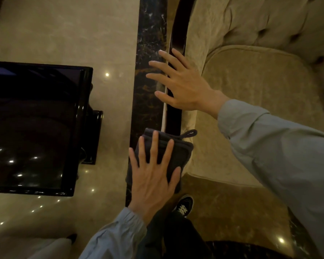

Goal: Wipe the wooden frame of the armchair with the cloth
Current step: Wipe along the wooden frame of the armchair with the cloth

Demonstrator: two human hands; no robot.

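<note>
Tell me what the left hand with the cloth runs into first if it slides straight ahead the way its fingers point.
Going up the dark wooden frame, the left hand and its cloth would probably first meet the right hand, which is spread flat over that rail. The stretch between looks bare.

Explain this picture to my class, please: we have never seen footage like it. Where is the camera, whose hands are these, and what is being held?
There is no machine here. The one picture comes from a wide-angle camera worn on a person's head, looking down, so you see their own arms in pale blue sleeves and one dark shoe on the floor. The left hand lies flat, fingers spread, on a folded dark cloth, pressing it on the near end of the armchair's dark wooden frame. The right hand rests open on that rail farther along, holding nothing. To the right is the chair's beige seat cushion. To the left stands a glossy black table on a polished stone floor.
</note>
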